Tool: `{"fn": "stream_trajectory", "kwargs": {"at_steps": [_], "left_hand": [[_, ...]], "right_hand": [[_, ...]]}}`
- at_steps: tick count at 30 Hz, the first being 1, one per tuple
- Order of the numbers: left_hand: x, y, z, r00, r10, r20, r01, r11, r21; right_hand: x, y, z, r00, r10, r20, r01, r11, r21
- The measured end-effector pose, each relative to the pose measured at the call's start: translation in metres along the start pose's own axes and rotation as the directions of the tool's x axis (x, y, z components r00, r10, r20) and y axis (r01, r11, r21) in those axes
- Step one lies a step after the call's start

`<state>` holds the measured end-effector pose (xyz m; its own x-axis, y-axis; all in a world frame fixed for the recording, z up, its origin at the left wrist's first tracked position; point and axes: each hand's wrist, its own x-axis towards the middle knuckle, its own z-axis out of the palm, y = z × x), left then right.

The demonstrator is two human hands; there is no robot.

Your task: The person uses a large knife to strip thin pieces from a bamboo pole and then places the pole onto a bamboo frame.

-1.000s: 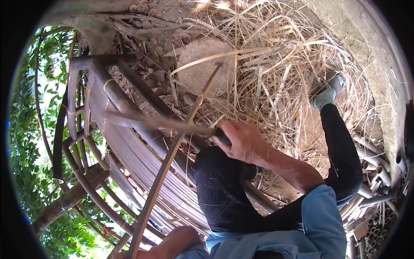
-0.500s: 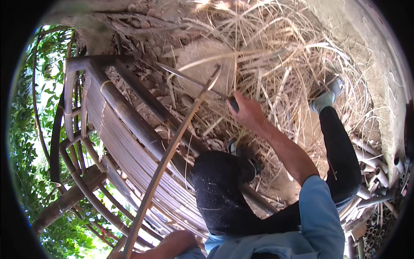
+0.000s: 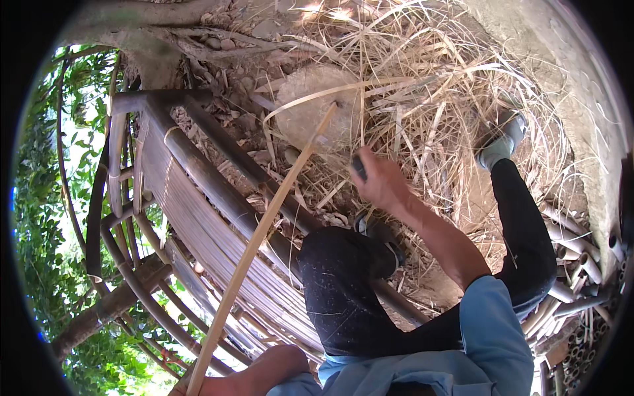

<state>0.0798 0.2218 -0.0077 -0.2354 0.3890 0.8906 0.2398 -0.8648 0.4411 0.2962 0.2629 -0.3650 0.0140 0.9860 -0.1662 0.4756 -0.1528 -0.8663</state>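
A long bamboo strip (image 3: 254,241) slants from the lower left edge up toward a round flat stone-like slab (image 3: 297,92). My left hand (image 3: 212,385), cut off by the lower edge, is closed round the strip's near end. My right hand (image 3: 382,178) grips the dark handle of a knife (image 3: 358,166), short of the strip's far end. Its blade is faint and blurred, pointing left across the strip near its tip. Whether blade and strip touch, I cannot tell.
A slatted bamboo bench (image 3: 198,204) runs along my left side, beside my bent knee. Curly bamboo shavings (image 3: 436,86) heap on the ground ahead and right. A pale wall (image 3: 561,92) borders the right, with cut bamboo tubes (image 3: 578,264) stacked near it.
The strip has turned, now showing a paler face. The knife's blade, clear before, is now faint and blurred. My right hand has moved only slightly; the view has shifted a little.
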Motion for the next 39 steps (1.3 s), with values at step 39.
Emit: {"fn": "stream_trajectory", "kwargs": {"at_steps": [39], "left_hand": [[-0.014, -0.015, 0.018, 0.991, -0.092, -0.096, 0.069, 0.973, -0.22]], "right_hand": [[-0.007, -0.005, -0.004, 0.994, -0.054, -0.094, 0.048, 0.996, -0.069]]}}
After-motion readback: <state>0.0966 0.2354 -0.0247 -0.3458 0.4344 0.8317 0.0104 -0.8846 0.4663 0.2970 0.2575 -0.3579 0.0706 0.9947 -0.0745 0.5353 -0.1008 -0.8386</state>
